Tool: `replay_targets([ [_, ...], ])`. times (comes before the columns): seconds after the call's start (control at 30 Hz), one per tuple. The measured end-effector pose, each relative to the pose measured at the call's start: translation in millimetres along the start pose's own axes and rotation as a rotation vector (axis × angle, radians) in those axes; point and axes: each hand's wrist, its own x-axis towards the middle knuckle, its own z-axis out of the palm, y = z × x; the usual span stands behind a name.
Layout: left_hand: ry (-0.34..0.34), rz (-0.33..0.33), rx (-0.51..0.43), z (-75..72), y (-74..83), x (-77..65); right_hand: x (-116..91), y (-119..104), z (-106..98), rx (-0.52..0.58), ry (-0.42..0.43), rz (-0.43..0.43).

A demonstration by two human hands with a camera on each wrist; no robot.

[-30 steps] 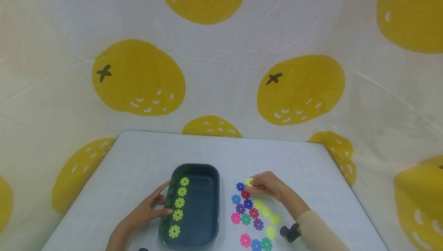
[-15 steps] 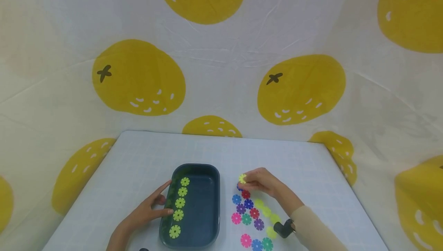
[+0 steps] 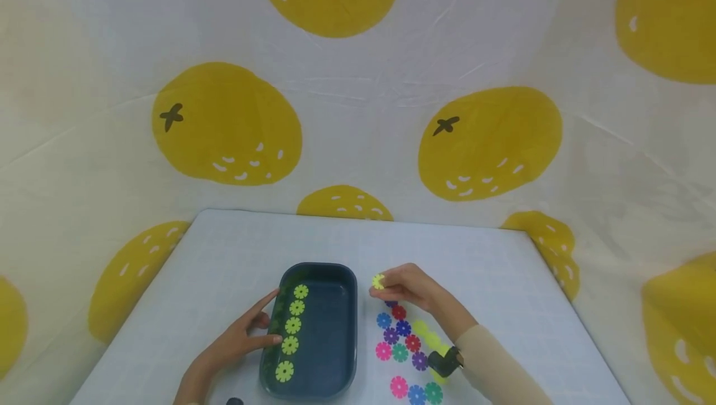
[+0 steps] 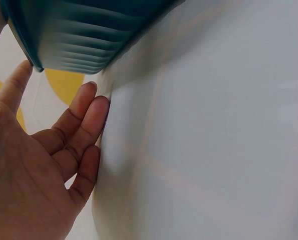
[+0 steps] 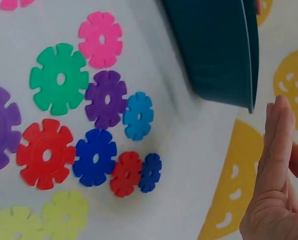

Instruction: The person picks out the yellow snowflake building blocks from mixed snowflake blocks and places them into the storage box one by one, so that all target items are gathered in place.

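Pinched disc [image 3: 377,281], shifted nearer the tray [image 3: 330,343], shows only in head view.

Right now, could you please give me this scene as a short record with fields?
Left hand: touches the left rim of the dark tray
Right hand: pinches a yellow notched disc, to the right of the tray
In the tray: five yellow discs in a row along its left side
On the table: loose notched discs in pink, blue, green, purple, red and yellow
Backdrop: pale, with large yellow fruit prints
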Motion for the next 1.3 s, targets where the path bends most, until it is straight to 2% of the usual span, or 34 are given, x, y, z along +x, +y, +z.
replay_targets([
  [0.37,-0.024,0.031,-0.013,-1.5,0.5,-1.3,13,-17,23,0.066,-0.052,0.004],
  [0.57,-0.010,0.015,-0.001,0.0,-0.5,0.2,16,-19,30,0.052,-0.078,0.007],
  [0.97,-0.020,0.033,-0.006,-2.5,-1.3,-1.0,28,-27,54,0.045,-0.105,0.017],
  [1.3,-0.015,0.033,-0.011,-1.4,-2.8,0.7,47,-36,65,0.025,-0.126,0.036],
])
